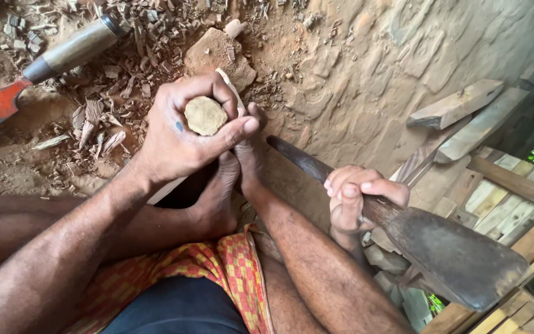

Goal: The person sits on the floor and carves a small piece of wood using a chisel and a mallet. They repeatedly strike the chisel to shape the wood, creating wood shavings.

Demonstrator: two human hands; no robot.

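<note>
Head view is looking straight down at a person sitting on an earthen floor. Their left hand [183, 133] is wrapping tightly around the top of a wooden piece [205, 115], fingers curled over its round, pale end, with the thumb pressing across at 3 o'clock. The piece is standing upright near the middle of the frame, and the bare feet [230, 179] are bracing it from 6 o'clock. Their right hand [356, 198], at 4 o'clock from the piece, is closing in a fist around the dark handle of a broad-bladed chopping knife [452, 256], whose rusty blade is pointing toward 4 o'clock. Wood chips [103, 127] are lying scattered at 10 o'clock, near a second tool [44, 65] with an orange blade and a wooden handle. Cut wooden blocks [455, 105] are resting at 2 o'clock, and a stack of pale slats [508, 204] is sitting at 3 o'clock.
</note>
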